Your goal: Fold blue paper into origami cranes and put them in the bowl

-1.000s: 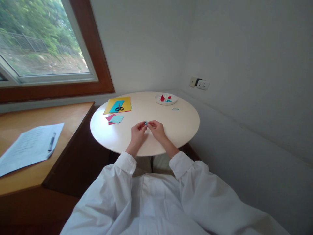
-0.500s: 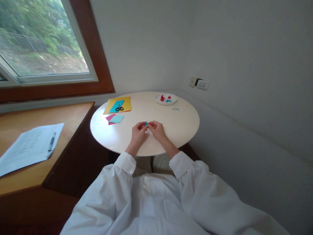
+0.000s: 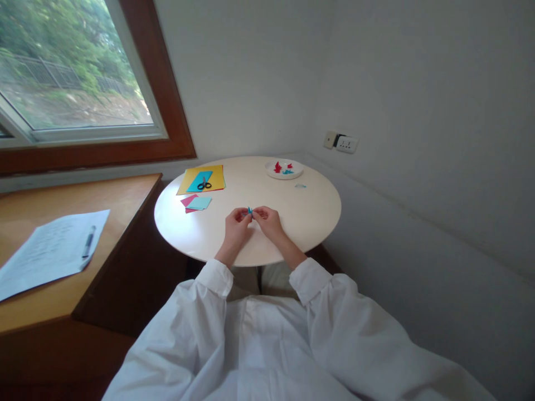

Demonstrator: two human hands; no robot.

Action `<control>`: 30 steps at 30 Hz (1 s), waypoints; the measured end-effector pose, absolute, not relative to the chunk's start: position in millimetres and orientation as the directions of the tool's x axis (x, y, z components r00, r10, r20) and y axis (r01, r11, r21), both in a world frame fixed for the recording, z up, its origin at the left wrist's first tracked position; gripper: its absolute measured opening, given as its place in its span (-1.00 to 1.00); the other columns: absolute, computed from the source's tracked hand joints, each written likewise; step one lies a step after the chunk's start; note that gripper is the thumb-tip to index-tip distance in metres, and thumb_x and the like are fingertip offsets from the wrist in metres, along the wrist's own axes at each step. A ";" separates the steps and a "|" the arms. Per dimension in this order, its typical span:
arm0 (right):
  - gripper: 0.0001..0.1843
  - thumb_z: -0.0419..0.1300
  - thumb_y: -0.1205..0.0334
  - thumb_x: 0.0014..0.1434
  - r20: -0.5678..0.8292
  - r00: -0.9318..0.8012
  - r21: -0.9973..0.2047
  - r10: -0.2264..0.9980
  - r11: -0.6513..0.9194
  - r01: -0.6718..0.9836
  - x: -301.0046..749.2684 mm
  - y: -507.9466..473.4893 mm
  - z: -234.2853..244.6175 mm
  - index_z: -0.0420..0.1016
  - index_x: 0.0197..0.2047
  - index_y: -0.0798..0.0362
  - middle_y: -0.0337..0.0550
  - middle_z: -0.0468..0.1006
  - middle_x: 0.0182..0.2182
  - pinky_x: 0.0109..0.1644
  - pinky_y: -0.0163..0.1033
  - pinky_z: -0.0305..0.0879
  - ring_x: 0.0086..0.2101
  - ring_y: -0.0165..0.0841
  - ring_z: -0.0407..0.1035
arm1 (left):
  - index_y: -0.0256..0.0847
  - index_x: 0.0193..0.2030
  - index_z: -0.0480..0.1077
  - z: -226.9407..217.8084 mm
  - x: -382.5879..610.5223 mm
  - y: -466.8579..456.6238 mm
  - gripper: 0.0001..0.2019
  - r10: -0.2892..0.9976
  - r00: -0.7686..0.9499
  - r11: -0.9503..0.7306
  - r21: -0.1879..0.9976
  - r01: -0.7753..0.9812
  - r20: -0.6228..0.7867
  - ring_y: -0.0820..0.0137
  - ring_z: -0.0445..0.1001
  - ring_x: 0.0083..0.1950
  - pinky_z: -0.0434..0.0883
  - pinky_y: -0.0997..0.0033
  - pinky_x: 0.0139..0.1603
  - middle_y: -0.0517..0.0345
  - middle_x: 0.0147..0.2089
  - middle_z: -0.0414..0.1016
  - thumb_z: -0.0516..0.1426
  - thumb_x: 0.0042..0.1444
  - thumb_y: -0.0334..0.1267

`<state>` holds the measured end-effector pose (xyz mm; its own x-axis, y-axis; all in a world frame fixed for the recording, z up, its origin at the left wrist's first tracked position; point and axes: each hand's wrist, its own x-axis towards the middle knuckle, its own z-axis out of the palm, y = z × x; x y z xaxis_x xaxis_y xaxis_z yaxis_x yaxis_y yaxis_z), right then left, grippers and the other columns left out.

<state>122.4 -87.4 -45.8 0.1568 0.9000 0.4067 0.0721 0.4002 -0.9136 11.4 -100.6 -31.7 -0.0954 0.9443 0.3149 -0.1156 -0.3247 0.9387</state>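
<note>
Over the near middle of the round white table (image 3: 292,220), a small folded piece of blue paper (image 3: 249,210) is pinched between both my hands. My left hand (image 3: 237,223) grips it from the left with thumb and fingers closed. From the right, my right hand (image 3: 267,220) closes on it the same way, thumbs nearly meeting. Only the pointed blue top shows; the rest is hidden by my fingers. At the back right, a white plate (image 3: 272,174) bears small red folded paper pieces (image 3: 278,167) and a blue folded piece (image 3: 287,172).
Black-handled scissors (image 3: 204,185) lie on blue paper over yellow sheets (image 3: 216,174) at the back left. Pale blue (image 3: 199,203) and pink squares (image 3: 188,199) sit nearer. A small pale scrap (image 3: 300,186) lies before the plate. Left, a wooden desk (image 3: 125,195) holds written paper and a pen (image 3: 88,241).
Slightly more of the blue paper's pointed top shows between my fingertips. My hands have stayed almost in the same place.
</note>
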 end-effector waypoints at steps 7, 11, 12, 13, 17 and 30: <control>-0.85 0.21 0.16 -0.07 0.402 0.139 -0.916 0.905 0.399 0.051 122.1 -86.7 -46.8 0.46 -0.45 0.07 -0.17 0.57 -0.47 -0.27 -0.25 0.39 -0.42 -0.37 0.45 | -0.24 -0.18 0.43 -31.1 11.4 -101.8 -0.70 0.942 -0.050 -0.337 0.936 -0.107 0.333 0.45 0.42 -0.41 0.38 0.43 -0.33 0.18 -0.43 0.43 0.16 -0.14 -0.32; -0.87 0.20 0.18 -0.07 0.402 0.135 -0.916 0.906 0.398 0.059 121.9 -86.6 -47.2 0.45 -0.47 0.07 -0.19 0.56 -0.50 -0.29 -0.26 0.38 -0.46 -0.39 0.43 | -0.23 -0.24 0.43 -32.2 11.0 -100.9 -0.76 0.940 -0.048 -0.341 0.936 -0.086 0.338 0.44 0.42 -0.39 0.37 0.45 -0.35 0.15 -0.41 0.43 0.15 -0.12 -0.32; -0.87 0.20 0.18 -0.08 0.403 0.137 -0.915 0.905 0.398 0.065 121.8 -86.6 -47.2 0.45 -0.47 0.07 -0.20 0.55 -0.50 -0.29 -0.27 0.37 -0.46 -0.40 0.42 | -0.23 -0.24 0.43 -32.6 11.0 -100.5 -0.77 0.940 -0.050 -0.341 0.936 -0.080 0.338 0.44 0.42 -0.38 0.37 0.45 -0.36 0.15 -0.40 0.43 0.15 -0.13 -0.32; -0.87 0.20 0.19 -0.08 0.404 0.139 -0.915 0.904 0.398 0.071 121.7 -86.7 -47.2 0.45 -0.47 0.07 -0.20 0.55 -0.50 -0.30 -0.27 0.37 -0.46 -0.40 0.42 | -0.22 -0.25 0.42 -32.9 11.0 -100.2 -0.77 0.940 -0.052 -0.342 0.937 -0.075 0.339 0.43 0.42 -0.36 0.36 0.46 -0.37 0.14 -0.39 0.43 0.15 -0.13 -0.32; -0.87 0.21 0.17 -0.08 0.410 0.145 -0.912 0.900 0.400 0.096 121.4 -87.2 -46.8 0.45 -0.47 0.06 -0.21 0.55 -0.50 -0.31 -0.28 0.36 -0.46 -0.41 0.41 | -0.20 -0.29 0.39 -32.8 11.4 -99.6 -0.79 0.936 -0.061 -0.349 0.935 -0.061 0.346 0.40 0.42 -0.31 0.33 0.48 -0.38 0.14 -0.37 0.43 0.18 -0.14 -0.28; -0.87 0.19 0.17 -0.07 0.409 0.131 -0.912 0.903 0.398 0.103 120.8 -86.6 -47.4 0.44 -0.47 0.06 -0.21 0.53 -0.50 -0.30 -0.25 0.36 -0.46 -0.39 0.41 | -0.18 -0.47 0.26 -29.9 11.9 -102.4 -0.90 0.924 -0.107 -0.370 0.929 -0.016 0.366 0.46 0.31 -0.46 0.26 0.45 -0.38 0.28 -0.53 0.28 0.15 -0.14 -0.31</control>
